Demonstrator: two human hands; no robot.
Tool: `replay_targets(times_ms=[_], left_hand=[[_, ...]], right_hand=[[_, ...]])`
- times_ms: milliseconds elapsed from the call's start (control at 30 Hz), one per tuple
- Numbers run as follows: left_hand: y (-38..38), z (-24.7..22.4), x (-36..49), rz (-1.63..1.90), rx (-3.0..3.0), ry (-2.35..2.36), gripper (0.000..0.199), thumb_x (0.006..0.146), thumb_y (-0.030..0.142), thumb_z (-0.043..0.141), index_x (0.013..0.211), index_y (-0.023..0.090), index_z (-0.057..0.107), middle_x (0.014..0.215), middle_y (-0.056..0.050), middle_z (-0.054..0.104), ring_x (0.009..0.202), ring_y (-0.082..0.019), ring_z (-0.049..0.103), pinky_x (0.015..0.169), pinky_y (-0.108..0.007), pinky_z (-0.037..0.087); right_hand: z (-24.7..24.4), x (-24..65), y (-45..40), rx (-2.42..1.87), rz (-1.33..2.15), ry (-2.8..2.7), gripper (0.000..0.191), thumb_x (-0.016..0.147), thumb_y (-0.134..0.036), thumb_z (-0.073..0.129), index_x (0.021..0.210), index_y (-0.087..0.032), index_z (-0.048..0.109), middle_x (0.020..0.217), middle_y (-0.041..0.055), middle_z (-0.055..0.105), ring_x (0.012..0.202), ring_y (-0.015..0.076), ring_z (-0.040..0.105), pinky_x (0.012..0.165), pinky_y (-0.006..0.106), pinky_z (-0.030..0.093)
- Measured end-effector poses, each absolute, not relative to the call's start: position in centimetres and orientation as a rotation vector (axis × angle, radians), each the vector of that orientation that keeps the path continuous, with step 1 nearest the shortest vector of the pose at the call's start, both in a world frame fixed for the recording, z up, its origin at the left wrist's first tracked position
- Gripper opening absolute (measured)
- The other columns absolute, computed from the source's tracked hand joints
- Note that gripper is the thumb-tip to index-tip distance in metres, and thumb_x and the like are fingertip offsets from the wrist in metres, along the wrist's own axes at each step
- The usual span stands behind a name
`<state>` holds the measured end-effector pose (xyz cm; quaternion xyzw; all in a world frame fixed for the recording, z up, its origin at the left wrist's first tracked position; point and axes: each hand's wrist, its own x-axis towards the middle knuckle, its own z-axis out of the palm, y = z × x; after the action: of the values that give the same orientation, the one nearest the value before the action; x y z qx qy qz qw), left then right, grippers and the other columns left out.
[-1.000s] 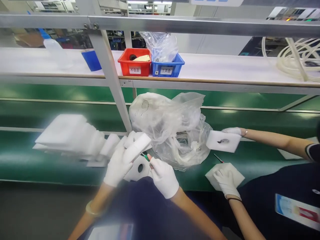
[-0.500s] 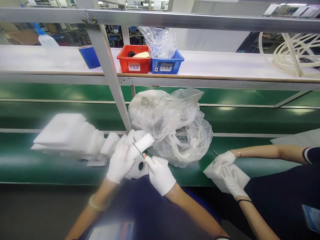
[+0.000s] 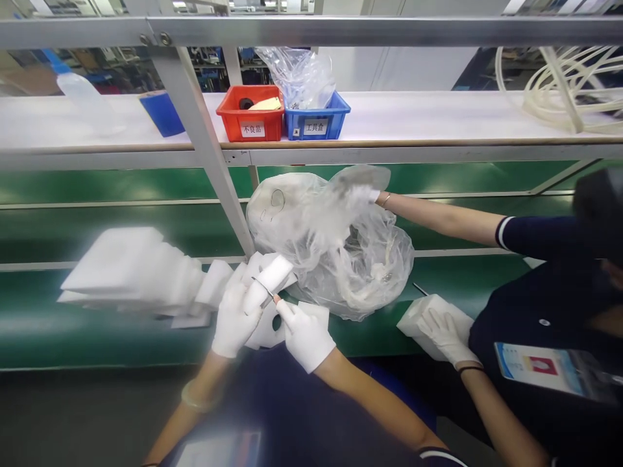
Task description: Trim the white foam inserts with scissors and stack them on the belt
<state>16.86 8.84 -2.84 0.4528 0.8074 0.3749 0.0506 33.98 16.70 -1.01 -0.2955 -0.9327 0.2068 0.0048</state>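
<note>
Just below and left of mid-frame, your left hand [image 3: 236, 321] has its grip wrapped round a white foam block [image 3: 278, 270], while your right hand [image 3: 307, 337] has a snug pinch grip on a thin tool [image 3: 265, 289], tip over the foam block, can't tell if touching. A crumpled plastic bag [image 3: 311, 253] sits mid-frame.

Now laying a thin tool [image 3: 263, 287] across the face of the foam piece [image 3: 273, 274] in the left hand [image 3: 236, 319], rather than near its lower edge as a second ago. Beyond the right hand [image 3: 309, 337] and rightward, reaching to the plastic bag [image 3: 306, 220] with a co-worker's gloved hand [image 3: 373, 195], lifted since half a second ago off the white block [image 3: 416, 318] to the right of the right hand.
</note>
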Motion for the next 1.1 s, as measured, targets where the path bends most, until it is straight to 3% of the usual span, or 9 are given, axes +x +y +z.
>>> replay_targets(times_ms=[200,333,533,667,833,967,1100], left_hand=[[7.7,-3.2,16.0,1.066,1.218,2.551,0.036,0.069,0.033,0.063,0.102,0.019,0.055,0.098,-0.008,0.058,0.092,-0.026,0.055,0.079,-0.036,0.045],[7.4,-2.9,16.8,1.127,1.221,2.507,0.032,0.07,0.032,0.062,0.098,0.019,0.056,0.093,-0.008,0.058,0.089,-0.025,0.055,0.078,-0.035,0.045],[4.9,-3.0,14.5,1.178,0.909,2.458,0.039,0.066,0.034,0.066,0.1,0.017,0.055,0.097,-0.008,0.06,0.091,-0.027,0.057,0.078,-0.037,0.046],[-0.9,-5.7,10.4,1.364,0.46,2.355,0.048,0.063,0.044,0.07,0.098,0.015,0.055,0.093,-0.008,0.063,0.085,-0.024,0.059,0.073,-0.034,0.047],[-8.4,-12.0,8.8,1.56,-0.045,1.936,0.051,0.062,0.042,0.076,0.099,0.013,0.055,0.092,-0.007,0.066,0.083,-0.021,0.062,0.069,-0.029,0.049],[-9.9,-15.7,10.3,1.736,-0.248,1.462,0.046,0.066,0.028,0.075,0.107,0.016,0.058,0.112,-0.009,0.065,0.103,-0.025,0.061,0.085,-0.033,0.051],[-8.5,-17.0,11.6,1.859,-0.178,1.226,0.051,0.075,0.027,0.067,0.124,0.021,0.055,0.131,-0.009,0.055,0.124,-0.028,0.048,0.102,-0.038,0.043]], right_hand=[[-1.5,33.6,16.3,-0.879,0.542,-3.008,0.061,0.089,-0.019,0.033,0.147,-0.033,0.021,0.09,0.005,0.062,0.063,0.0167,0.059,0.057,0.027,0.042],[-2.1,32.8,16.0,-0.89,0.541,-3.023,0.061,0.088,-0.017,0.033,0.147,-0.032,0.024,0.094,0.0057,0.063,0.065,0.0169,0.06,0.055,0.026,0.041],[-2.6,33.5,15.8,-0.754,0.851,-2.916,0.052,0.091,-0.02,0.032,0.142,-0.029,0.038,0.101,0.0069,0.066,0.079,0.0185,0.064,0.071,0.029,0.049],[-2.7,36.7,17.4,-0.855,1.112,-2.655,0.047,0.09,-0.026,0.035,0.136,-0.03,0.047,0.111,0.0046,0.065,0.093,0.0179,0.064,0.08,0.028,0.05],[-3.8,39.2,20.2,-1.233,1.148,-2.503,0.049,0.088,-0.03,0.038,0.136,-0.026,0.047,0.087,0.0034,0.068,0.08,0.0164,0.064,0.073,0.026,0.049],[-4.5,39.0,20.2,-1.223,1.212,-2.539,0.051,0.087,-0.032,0.036,0.137,-0.026,0.046,0.078,0.0012,0.067,0.075,0.0154,0.063,0.072,0.025,0.047],[-4.4,38.3,19.4,-1.179,1.282,-2.519,0.051,0.087,-0.032,0.035,0.137,-0.025,0.045,0.085,0.0026,0.068,0.08,0.0167,0.064,0.075,0.028,0.047]])
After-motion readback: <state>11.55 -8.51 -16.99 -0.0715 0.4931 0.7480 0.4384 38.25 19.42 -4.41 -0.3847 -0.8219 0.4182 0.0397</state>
